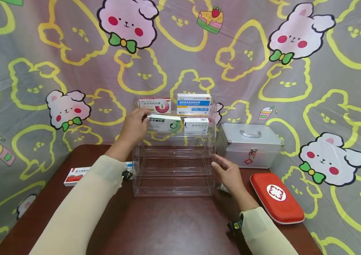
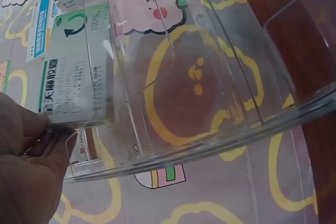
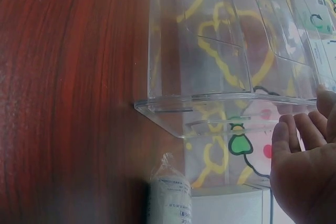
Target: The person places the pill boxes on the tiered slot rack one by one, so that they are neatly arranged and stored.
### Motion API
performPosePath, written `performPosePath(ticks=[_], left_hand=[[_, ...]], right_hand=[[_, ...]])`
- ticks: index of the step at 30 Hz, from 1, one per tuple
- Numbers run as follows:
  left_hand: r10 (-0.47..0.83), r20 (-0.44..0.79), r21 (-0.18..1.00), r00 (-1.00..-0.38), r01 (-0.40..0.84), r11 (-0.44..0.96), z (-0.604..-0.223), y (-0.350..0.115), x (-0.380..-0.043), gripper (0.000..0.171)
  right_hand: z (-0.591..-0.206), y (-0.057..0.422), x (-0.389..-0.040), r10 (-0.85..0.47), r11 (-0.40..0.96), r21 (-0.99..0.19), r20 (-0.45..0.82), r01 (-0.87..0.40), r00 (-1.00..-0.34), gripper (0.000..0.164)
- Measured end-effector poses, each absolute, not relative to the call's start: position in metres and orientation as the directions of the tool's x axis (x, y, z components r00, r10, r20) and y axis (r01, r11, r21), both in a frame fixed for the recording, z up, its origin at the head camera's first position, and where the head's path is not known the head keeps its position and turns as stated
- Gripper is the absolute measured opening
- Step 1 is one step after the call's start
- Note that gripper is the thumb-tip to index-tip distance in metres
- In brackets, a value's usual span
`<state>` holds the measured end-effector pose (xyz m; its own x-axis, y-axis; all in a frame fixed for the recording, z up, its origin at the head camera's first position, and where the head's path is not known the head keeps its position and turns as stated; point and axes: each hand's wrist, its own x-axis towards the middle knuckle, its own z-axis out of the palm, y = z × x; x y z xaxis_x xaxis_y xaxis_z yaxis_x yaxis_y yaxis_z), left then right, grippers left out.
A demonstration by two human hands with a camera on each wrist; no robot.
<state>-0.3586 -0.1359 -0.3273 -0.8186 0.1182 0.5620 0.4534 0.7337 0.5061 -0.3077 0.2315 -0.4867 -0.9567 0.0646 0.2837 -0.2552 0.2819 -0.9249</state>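
A clear acrylic tiered rack (image 1: pixel 174 153) stands on the table. My left hand (image 1: pixel 135 125) pinches the left end of a green and white medicine box (image 1: pixel 164 124) on an upper tier; in the left wrist view the fingers (image 2: pixel 37 129) meet that box's end. Beside it sits a smaller white medicine box (image 1: pixel 196 126). Behind them, on the top tier, are a red and white box (image 1: pixel 155 105) and a blue and white box (image 1: pixel 194 105). At the rack's right side is my right hand (image 1: pixel 229 175), its fingers extended close along the clear side wall.
Right of the rack stands a silver metal case (image 1: pixel 250 147), with a red first-aid pouch (image 1: pixel 276 198) in front of it. A white plastic-wrapped roll (image 3: pixel 170 200) lies near the right hand. More medicine boxes, one red and white (image 1: pixel 75 176), lie at left. A patterned cloth hangs behind.
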Motion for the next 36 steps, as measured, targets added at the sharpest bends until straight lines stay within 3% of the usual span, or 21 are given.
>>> performPosePath(ticks=[5,10,21,24,31,36], left_hand=[[0.165,0.527,0.415,-0.834,0.422,0.806,-0.328,-0.137,-0.358,0.029],[0.203,0.549,0.311,-0.811,0.424,0.851,-0.327,-0.135,-0.359,0.027],[0.243,0.586,0.261,-0.773,0.464,0.847,-0.334,-0.135,-0.36,0.027],[0.229,0.617,0.296,-0.753,0.492,0.819,-0.338,-0.137,-0.358,0.028],[0.059,0.775,0.401,-0.629,0.562,0.724,-0.353,-0.16,-0.345,0.027],[-0.158,0.761,0.559,-0.629,0.511,0.653,-0.374,-0.205,-0.33,0.025]], right_hand=[[-0.489,0.231,-0.305,0.059,0.314,-0.914,0.288,-0.256,-0.956,0.045],[-0.489,0.232,-0.304,0.079,0.347,-0.907,0.283,-0.239,-0.956,0.045],[-0.488,0.233,-0.306,0.079,0.33,-0.916,0.267,-0.227,-0.961,0.046],[-0.49,0.234,-0.306,0.079,0.332,-0.917,0.261,-0.222,-0.962,0.045],[-0.49,0.231,-0.307,0.088,0.302,-0.92,0.29,-0.251,-0.953,0.044],[-0.487,0.231,-0.307,0.083,0.304,-0.919,0.288,-0.251,-0.954,0.044]])
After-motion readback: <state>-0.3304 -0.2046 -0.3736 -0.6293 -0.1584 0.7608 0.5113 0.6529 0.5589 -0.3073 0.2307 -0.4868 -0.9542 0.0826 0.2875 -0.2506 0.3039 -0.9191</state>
